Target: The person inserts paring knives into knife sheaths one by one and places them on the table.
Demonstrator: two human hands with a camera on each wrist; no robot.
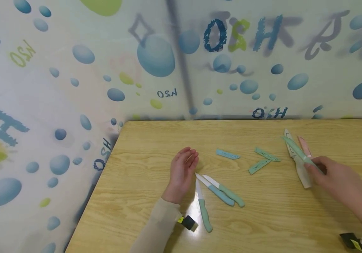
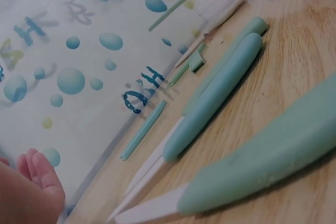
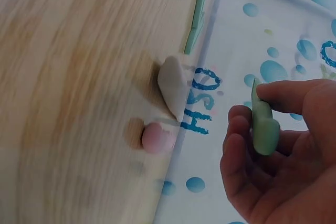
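My left hand (image 1: 185, 165) rests on its edge on the wooden table (image 1: 155, 140), fingers straight and holding nothing. Just right of it lie three small knives: a green-handled one (image 1: 204, 209), a blue-handled one (image 1: 218, 192) and another green one (image 1: 231, 195). The left wrist view shows their handles close up, with the blue handle (image 2: 215, 103) in the middle. My right hand (image 1: 313, 168) pinches a slim green sheath (image 1: 296, 150) between thumb and fingers (image 3: 264, 127), above a beige knife (image 1: 301, 168) and a pink one (image 1: 304, 146).
Three loose sheaths lie mid-table: a blue one (image 1: 227, 154) and two green ones (image 1: 267, 154) (image 1: 258, 166). A printed backdrop with blue bubbles (image 1: 155, 56) stands along the table's far and left edges. The near table edge runs below my wrists.
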